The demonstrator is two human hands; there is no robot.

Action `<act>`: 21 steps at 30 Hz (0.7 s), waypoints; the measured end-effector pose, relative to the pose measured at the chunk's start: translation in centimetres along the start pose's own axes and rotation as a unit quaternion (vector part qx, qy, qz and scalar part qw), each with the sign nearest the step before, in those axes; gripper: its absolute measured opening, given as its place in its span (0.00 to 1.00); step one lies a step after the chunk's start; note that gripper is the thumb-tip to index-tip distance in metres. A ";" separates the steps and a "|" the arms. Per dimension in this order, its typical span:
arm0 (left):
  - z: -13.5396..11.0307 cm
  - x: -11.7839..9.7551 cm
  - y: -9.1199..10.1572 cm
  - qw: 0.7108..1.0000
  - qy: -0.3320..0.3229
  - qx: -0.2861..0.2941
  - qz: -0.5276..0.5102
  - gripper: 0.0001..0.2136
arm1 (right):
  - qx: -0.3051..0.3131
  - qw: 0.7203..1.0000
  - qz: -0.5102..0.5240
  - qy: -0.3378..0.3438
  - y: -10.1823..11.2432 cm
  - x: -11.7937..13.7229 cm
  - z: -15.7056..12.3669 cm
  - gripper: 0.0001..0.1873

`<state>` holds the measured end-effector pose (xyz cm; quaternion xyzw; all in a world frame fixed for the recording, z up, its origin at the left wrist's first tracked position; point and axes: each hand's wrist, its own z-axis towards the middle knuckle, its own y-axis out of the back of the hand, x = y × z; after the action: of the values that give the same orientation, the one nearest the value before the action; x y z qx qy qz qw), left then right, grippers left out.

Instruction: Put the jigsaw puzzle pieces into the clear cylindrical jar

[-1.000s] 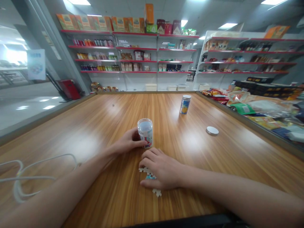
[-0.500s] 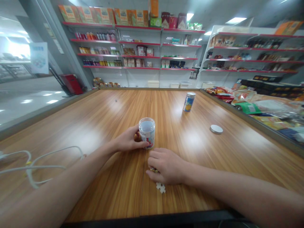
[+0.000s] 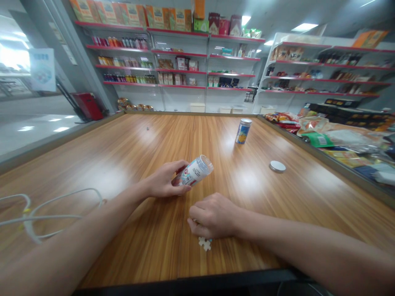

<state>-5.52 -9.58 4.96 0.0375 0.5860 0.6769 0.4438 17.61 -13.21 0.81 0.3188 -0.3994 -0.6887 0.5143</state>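
My left hand [image 3: 168,179] is wrapped round a clear jar [image 3: 195,170] with a printed label. The jar has no lid on and leans over, its mouth toward the upper right. Just below and to the right of it, my right hand [image 3: 212,216] rests low at the table, fingers curled closed. A bit of something yellowish shows between thumb and fingers, apparently puzzle pieces, mostly hidden. Pale jigsaw puzzle pieces [image 3: 204,243] lie beneath that hand's near side, with a speck of blue beside them.
A silver lid [image 3: 277,166] lies flat on the wooden table [image 3: 240,263] at right. Farther back stands a closed can [image 3: 243,131] with a blue and yellow label. White cables [image 3: 61,216] loop at left. Packaged goods [image 3: 321,135] lie past the right edge; stocked shelves [image 3: 182,52] stand behind.
The jar has gone from upright to tilted in my left hand, its mouth swinging right. My right hand's fingers have closed further over the pieces. The view has shifted slightly.
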 end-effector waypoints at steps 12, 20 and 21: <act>0.2 -1.5 -0.5 0.998 -0.005 0.036 -0.043 0.17 | -0.352 0.912 0.052 -0.204 5.4 -2.8 1.2 0.17; 1.0 -4.8 -3.6 0.996 -0.016 0.042 -0.077 0.20 | -0.446 0.781 0.316 -0.304 8.7 -4.4 4.6 0.21; 1.0 -5.0 -3.8 0.996 -0.011 0.039 -0.077 0.20 | -0.429 0.773 0.356 -0.303 8.9 -4.5 5.1 0.21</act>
<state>0.19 -12.30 4.44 0.0171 0.6083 0.6167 0.4993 18.53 -9.06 11.15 -0.3256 -0.2827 -0.6169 0.6584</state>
